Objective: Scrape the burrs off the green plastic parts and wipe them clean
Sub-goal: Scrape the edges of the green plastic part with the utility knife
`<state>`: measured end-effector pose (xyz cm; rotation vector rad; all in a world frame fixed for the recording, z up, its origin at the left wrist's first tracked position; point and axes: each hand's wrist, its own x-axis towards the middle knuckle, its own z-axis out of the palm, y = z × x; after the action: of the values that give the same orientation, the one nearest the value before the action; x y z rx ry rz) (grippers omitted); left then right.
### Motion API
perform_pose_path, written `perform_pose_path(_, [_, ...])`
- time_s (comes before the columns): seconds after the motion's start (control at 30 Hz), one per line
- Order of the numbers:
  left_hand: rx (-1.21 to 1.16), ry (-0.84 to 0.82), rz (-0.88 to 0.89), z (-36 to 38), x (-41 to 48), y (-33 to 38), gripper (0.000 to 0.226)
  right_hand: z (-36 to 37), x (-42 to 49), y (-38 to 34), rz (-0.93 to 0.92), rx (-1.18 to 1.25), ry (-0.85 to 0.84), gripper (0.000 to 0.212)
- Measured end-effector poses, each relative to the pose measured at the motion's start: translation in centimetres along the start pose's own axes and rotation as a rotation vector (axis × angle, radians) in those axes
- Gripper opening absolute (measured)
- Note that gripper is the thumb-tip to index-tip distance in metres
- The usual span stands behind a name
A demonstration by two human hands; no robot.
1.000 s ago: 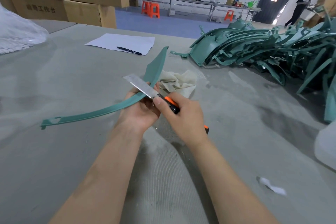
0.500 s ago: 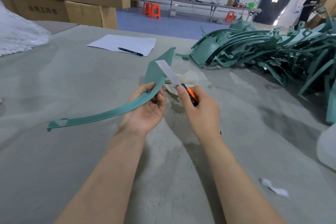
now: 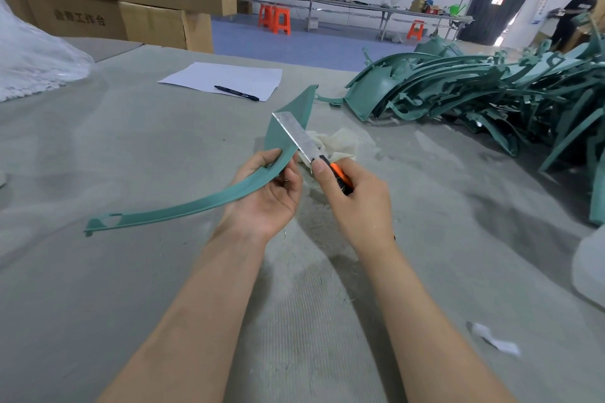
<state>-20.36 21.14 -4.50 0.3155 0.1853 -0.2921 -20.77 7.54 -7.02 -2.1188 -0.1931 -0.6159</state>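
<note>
Fingers of the left hand (image 3: 266, 196) curl round the long curved green plastic part (image 3: 203, 203), thumb on its upper face, holding it above the grey table (image 3: 131, 288). The right hand (image 3: 357, 203) grips the orange-handled knife (image 3: 340, 178), forefinger along its back, with the blade (image 3: 296, 136) laid against the part's wide upper end. A cloth (image 3: 340, 142) lies just behind the hands. The pile of green parts (image 3: 484, 98) crowds the right side; paper (image 3: 226, 78) and pen (image 3: 236, 93) lie beyond, with bare table to the left.
</note>
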Motion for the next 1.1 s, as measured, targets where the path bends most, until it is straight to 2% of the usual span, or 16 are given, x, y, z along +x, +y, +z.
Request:
perform_pose_path(0.13, [-0.015, -0.003, 0.008, 0.1, 0.0, 0.0, 0.024, 0.0, 0.0, 0.0, -0.021, 0.01, -0.019, 0.045])
perform_pose_path(0.27, [-0.031, 0.067, 0.085, 0.1, 0.3, 0.0, 0.027, 0.9, -0.6, -0.5, -0.087, -0.019, -0.121, 0.042])
perform_pose_path(0.37, [-0.161, 0.015, 0.027, -0.3, 0.1, 0.7, 0.023, 1.6, -1.2, -1.1, -0.157, -0.034, -0.173, 0.04])
perform_pose_path(0.43, [-0.153, -0.009, 0.024, -0.4, -0.1, 1.0, 0.012, 1.9, -1.6, -1.5, -0.185, -0.053, -0.215, 0.03])
perform_pose_path(0.5, [-0.148, -0.031, 0.048, -0.5, 0.0, 1.2, 0.015, 2.0, -1.9, -2.0, -0.195, -0.072, -0.259, 0.022])
perform_pose_path(0.63, [-0.083, -0.04, 0.087, -0.8, 0.4, 2.1, 0.034, 2.1, -2.2, -2.5, -0.232, -0.083, -0.32, 0.029])
perform_pose_path(0.77, [-0.05, -0.062, 0.028, -0.7, 0.4, 3.0, 0.02, 2.0, -2.4, -2.6, -0.282, -0.016, -0.433, 0.041])
perform_pose_path(0.83, [-0.041, -0.028, 0.059, -0.4, 0.4, 2.9, 0.02, 1.8, -2.1, -2.5, -0.269, 0.041, -0.388, 0.04])
perform_pose_path(0.93, [-0.033, 0.017, 0.147, -0.3, 0.4, 1.9, 0.011, 1.0, -1.0, -1.7, -0.124, 0.066, -0.178, 0.044])
perform_pose_path(1.03, [0.147, 0.024, 0.145, 0.0, 0.2, 1.1, 0.009, -0.3, 0.3, -0.2, 0.026, 0.07, 0.043, 0.049])
perform_pose_path(1.1, [0.255, 0.028, 0.121, 0.2, 0.1, 0.7, 0.01, -1.2, 0.9, 0.5, 0.061, 0.073, 0.146, 0.055])
